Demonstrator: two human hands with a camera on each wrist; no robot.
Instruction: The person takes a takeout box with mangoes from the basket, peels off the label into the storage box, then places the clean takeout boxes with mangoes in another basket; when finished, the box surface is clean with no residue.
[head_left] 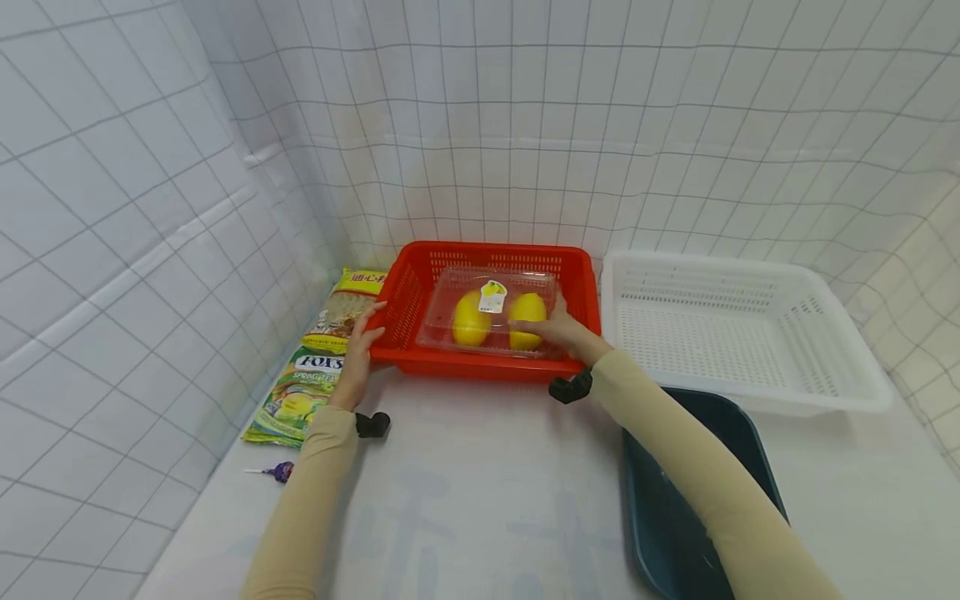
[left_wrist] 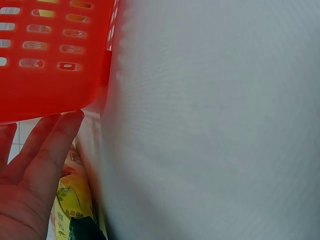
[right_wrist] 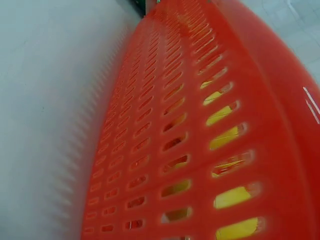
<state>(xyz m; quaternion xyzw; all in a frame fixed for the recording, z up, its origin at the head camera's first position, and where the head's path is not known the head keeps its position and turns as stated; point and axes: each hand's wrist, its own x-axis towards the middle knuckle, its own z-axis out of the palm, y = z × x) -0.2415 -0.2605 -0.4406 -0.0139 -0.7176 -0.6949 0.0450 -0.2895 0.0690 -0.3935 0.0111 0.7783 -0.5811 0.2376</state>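
Observation:
A clear plastic box (head_left: pixel 491 329) with two lemon-like yellow fruits (head_left: pixel 471 319) and a small label lies inside the red basket (head_left: pixel 480 367). My right hand (head_left: pixel 562 329) grips the right end of the box, its thumb over the lid and its fingers at the far side. In the right wrist view that hand is out of sight behind the red basket wall (right_wrist: pixel 165 120). My left hand (head_left: pixel 360 358) touches the basket's left side; in the left wrist view its fingers (left_wrist: pixel 55 145) are extended, with the tips against the basket's edge.
Left of the basket lie a yellow food bag (head_left: pixel 341 317), a green Fox's candy bag (head_left: pixel 300 396) and a purple lollipop (head_left: pixel 282 472). A white basket (head_left: pixel 690 333) stands to the right. The dark blue tray (head_left: pixel 637 517) lies partly under my right forearm.

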